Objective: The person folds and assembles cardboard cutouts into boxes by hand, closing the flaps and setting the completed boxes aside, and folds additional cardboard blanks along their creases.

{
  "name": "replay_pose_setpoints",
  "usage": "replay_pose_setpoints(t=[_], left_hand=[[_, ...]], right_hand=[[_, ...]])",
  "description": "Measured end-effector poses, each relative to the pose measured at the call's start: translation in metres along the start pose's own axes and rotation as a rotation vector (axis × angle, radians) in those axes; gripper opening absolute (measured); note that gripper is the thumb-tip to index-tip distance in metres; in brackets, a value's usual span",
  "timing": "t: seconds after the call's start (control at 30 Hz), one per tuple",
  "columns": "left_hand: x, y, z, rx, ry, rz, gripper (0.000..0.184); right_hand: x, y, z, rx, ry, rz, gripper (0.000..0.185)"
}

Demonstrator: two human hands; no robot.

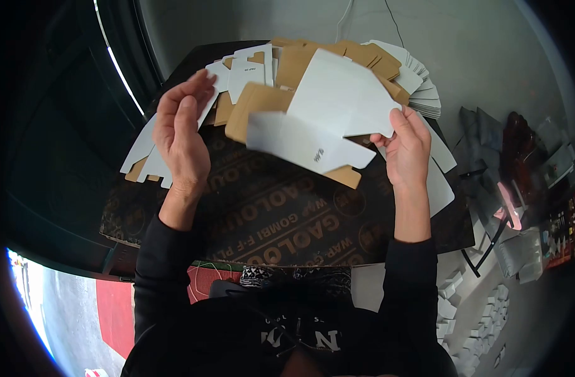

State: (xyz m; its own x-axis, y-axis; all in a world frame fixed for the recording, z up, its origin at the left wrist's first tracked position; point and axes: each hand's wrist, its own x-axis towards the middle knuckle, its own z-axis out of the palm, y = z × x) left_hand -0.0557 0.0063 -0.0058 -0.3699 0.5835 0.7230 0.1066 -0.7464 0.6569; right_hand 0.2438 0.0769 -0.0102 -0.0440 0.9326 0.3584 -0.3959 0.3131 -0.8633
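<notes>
My right hand (pixel 407 147) pinches the right edge of a white cardboard box blank (pixel 344 94), partly unfolded, with brown inner flaps showing. The blank hangs tilted above the dark table, its left part a little blurred. On the left, my left hand (pixel 183 129) is raised with its fingers apart and curved, holding nothing; it does not touch the blank. Behind it lie flat white blanks (pixel 249 74). Part of another white blank (pixel 441 188) shows beside my right wrist.
The dark printed table (pixel 268 213) has brown blanks (pixel 293 60) and a fanned stack of white blanks (pixel 424 94) along its back. Small white boxes (pixel 485 327) lie on the floor at the right, near grey bags (pixel 482 138) and a pink item (pixel 508 204).
</notes>
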Motion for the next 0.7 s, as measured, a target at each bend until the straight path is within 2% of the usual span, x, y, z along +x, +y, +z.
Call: replay_pose_setpoints(t=[0.03, 0.07, 0.2, 0.27, 0.3, 0.37, 0.4, 0.53, 0.7], left_hand=[[0.001, -0.003, -0.001, 0.029, 0.085, 0.115, 0.027], [0.0, -0.003, 0.0, 0.029, 0.081, 0.112, 0.027], [-0.005, 0.001, 0.004, 0.239, 0.211, 0.019, 0.028], [-0.01, 0.007, 0.011, 0.216, 0.144, -0.139, 0.035], [-0.011, 0.005, 0.013, 0.217, 0.146, -0.138, 0.035], [-0.012, -0.003, 0.014, 0.048, 0.05, -0.428, 0.059], [-0.013, -0.005, 0.015, 0.05, 0.055, -0.43, 0.059], [-0.016, -0.013, 0.014, -0.206, -0.145, -0.6, 0.089], [-0.015, -0.02, 0.012, -0.172, -0.145, -0.53, 0.101]], right_hand=[[0.0, 0.001, -0.001, 0.052, -0.004, -0.012, 0.019], [0.0, 0.001, -0.001, 0.053, 0.0, -0.01, 0.019], [0.0, 0.0, 0.003, 0.127, -0.091, -0.1, 0.018], [-0.002, 0.003, 0.007, 0.142, -0.123, -0.103, 0.019], [-0.003, 0.005, 0.011, 0.157, -0.157, -0.105, 0.019], [-0.007, 0.01, 0.019, 0.185, -0.229, -0.107, 0.021], [-0.01, 0.011, 0.023, 0.193, -0.268, -0.092, 0.021], [-0.021, 0.027, 0.036, 0.188, -0.403, -0.017, 0.021], [-0.031, 0.039, 0.046, 0.001, -0.471, 0.068, 0.025]])
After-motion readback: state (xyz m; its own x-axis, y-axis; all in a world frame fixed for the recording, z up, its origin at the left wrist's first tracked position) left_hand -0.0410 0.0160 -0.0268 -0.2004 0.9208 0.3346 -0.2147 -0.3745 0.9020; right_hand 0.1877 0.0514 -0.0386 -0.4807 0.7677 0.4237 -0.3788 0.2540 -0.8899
